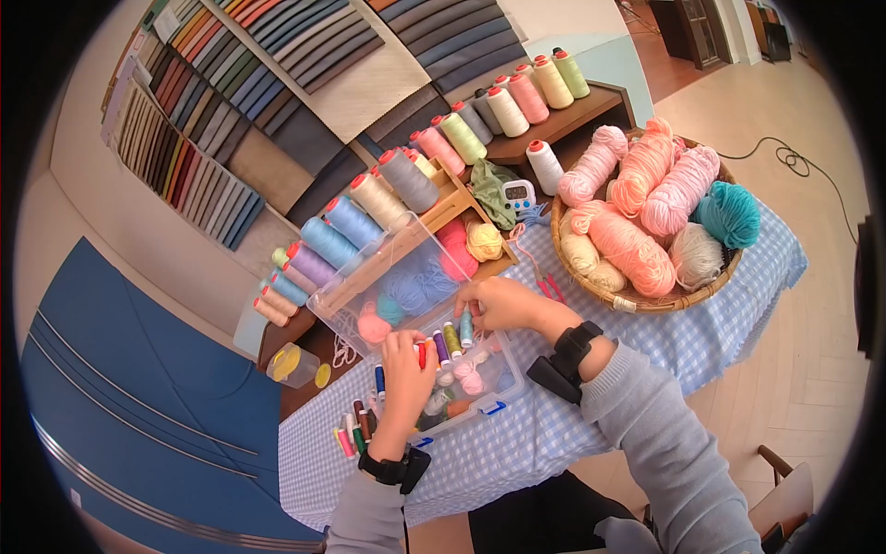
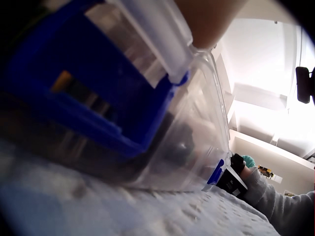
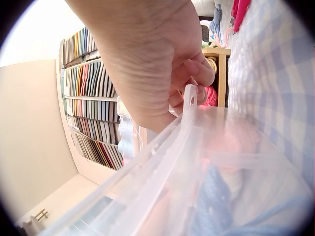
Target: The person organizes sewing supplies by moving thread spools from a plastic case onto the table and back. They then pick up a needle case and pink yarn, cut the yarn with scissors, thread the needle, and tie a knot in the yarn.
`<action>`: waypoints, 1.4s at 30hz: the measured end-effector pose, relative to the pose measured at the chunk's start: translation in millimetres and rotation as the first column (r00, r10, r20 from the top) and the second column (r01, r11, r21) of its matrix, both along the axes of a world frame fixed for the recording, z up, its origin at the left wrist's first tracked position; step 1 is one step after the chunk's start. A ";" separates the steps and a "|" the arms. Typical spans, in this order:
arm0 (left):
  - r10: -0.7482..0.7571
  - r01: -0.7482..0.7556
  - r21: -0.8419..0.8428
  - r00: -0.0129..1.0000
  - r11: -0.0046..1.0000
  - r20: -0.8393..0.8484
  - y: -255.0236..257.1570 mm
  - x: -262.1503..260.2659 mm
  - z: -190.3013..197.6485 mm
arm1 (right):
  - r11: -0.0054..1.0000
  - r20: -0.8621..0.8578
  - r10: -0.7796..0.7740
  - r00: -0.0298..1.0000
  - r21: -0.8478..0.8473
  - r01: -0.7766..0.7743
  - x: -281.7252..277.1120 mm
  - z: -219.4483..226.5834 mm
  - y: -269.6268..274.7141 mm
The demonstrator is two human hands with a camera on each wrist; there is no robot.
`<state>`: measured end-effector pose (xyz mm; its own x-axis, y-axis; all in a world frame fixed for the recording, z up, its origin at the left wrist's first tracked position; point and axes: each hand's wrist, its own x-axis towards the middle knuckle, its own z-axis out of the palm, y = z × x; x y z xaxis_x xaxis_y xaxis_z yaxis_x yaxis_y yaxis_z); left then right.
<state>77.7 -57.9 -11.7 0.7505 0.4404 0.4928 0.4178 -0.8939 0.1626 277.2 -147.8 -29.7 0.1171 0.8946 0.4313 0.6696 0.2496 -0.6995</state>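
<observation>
In the head view, my left hand (image 1: 404,380) is over the left part of a clear plastic box (image 1: 506,355), with a red thread spool (image 1: 423,355) between its curled fingers and thumb. My right hand (image 1: 503,305) reaches over the box's far side and pinches the top of a light blue thread spool (image 1: 466,331). Between the hands stand a purple spool (image 1: 441,347) and an olive spool (image 1: 452,339). Pink yarn (image 1: 469,377) lies in the box. The right wrist view shows curled right fingers (image 3: 197,73) beside the box's rim; the spool is hidden there.
The raised clear lid (image 1: 369,277) leans behind the box. Several loose spools (image 1: 355,429) lie to its left on the checked cloth (image 1: 314,452). Right of it are pink-handled scissors (image 1: 552,288) and a yarn basket (image 1: 637,303). Thread cones (image 1: 332,242) line the back.
</observation>
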 end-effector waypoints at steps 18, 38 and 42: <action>-0.077 0.076 0.041 0.997 0.996 0.027 -3.4 4.0 1.9 | 0.999 0.005 0.027 1.000 0.023 -0.027 1.8 -4.1 3.1; -0.200 0.220 -0.076 0.957 0.973 0.209 -12.3 7.3 4.8 | 0.999 -0.020 0.040 0.999 0.008 -0.039 2.0 -3.4 2.0; -0.134 0.194 -0.148 0.929 0.970 0.344 -2.3 7.2 -1.2 | 0.999 -0.007 0.040 0.999 0.022 -0.040 2.0 -3.1 2.8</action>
